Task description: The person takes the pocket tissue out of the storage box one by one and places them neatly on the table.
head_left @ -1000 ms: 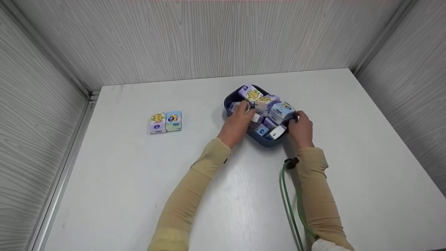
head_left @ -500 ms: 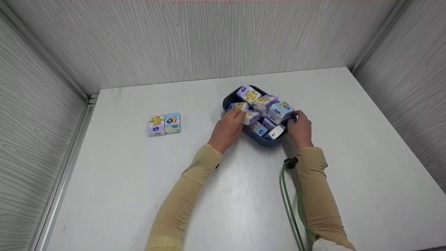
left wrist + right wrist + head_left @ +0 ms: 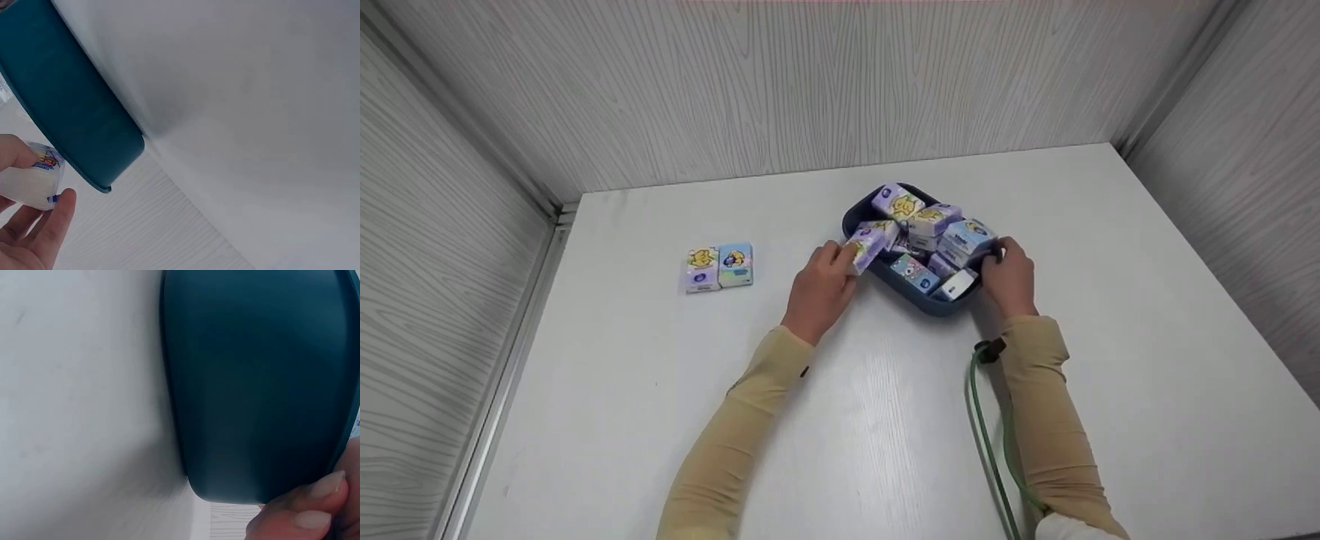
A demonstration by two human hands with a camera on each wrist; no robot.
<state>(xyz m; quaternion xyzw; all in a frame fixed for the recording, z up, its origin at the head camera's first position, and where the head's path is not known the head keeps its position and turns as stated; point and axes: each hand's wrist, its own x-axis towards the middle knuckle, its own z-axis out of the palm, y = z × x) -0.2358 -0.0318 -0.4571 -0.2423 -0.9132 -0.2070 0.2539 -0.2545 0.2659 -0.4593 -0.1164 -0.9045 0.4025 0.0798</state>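
Observation:
My left hand [image 3: 819,291] pinches a small purple pack of tissues [image 3: 867,249] with a cartoon print, at the near left rim of a dark blue bin [image 3: 906,291]. In the left wrist view, thumb and fingers [image 3: 58,222] hold the plastic-wrapped pack [image 3: 32,185] beside the bin's teal-looking wall [image 3: 73,84]. Several purple, yellow and light blue packs [image 3: 964,238] lie piled inside the bin. Over on its right side, my right hand [image 3: 1009,279] grips the rim; the right wrist view shows its fingers [image 3: 320,500] curled at the bin's edge.
Two packs, one purple and yellow [image 3: 702,270] and one light blue [image 3: 736,265], lie side by side on the white table [image 3: 607,360] at left. A green cable [image 3: 981,420] runs along my right forearm. Grey wood-grain panels [image 3: 825,90] enclose the back and sides.
My left hand has drawn a purple pack out of the pile and moved left and toward me to the bin's rim. The right hand stays on the rim.

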